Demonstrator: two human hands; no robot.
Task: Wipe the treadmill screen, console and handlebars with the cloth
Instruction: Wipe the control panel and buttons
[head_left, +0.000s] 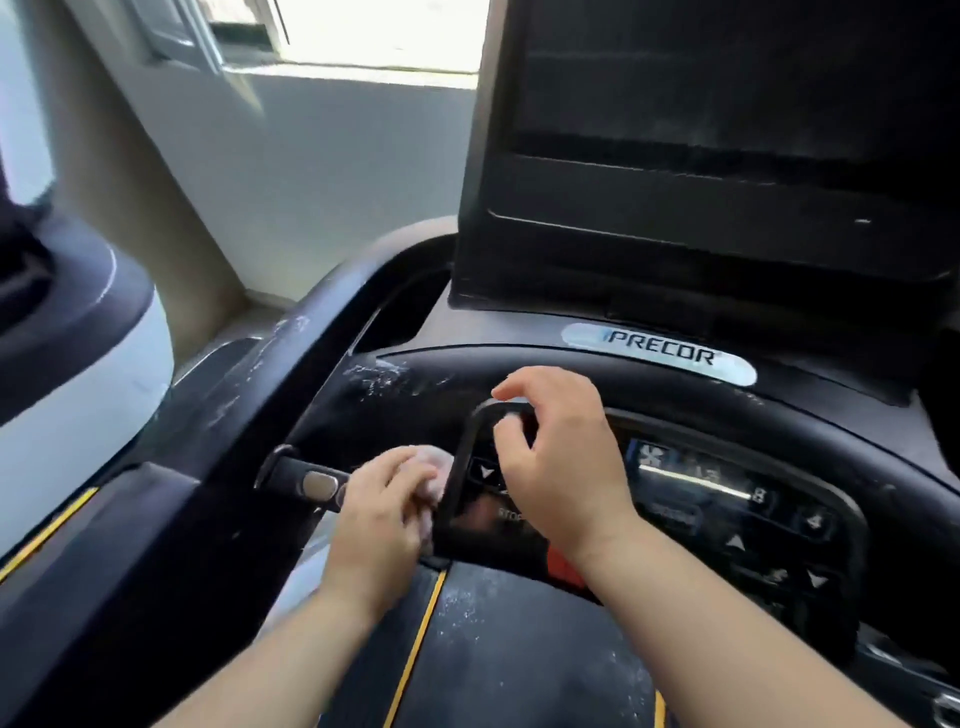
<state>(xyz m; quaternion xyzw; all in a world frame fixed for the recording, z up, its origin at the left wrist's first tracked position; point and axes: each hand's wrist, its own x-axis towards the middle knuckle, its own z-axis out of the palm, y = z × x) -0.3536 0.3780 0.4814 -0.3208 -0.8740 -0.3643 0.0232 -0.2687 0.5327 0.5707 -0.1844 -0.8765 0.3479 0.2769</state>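
left hand (382, 506) clamps the cloth (435, 460) onto the handlebar (306, 480) at nine o'clock of the console (753, 514) to scrub it; right hand (563, 467) hangs loose and empty, seemingly bracing.

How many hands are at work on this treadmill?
2. The left hand grips the pinkish cloth against the short handlebar, left of the control panel. The right hand is above that panel's upper left corner, fingers loosely curled, holding nothing visible.
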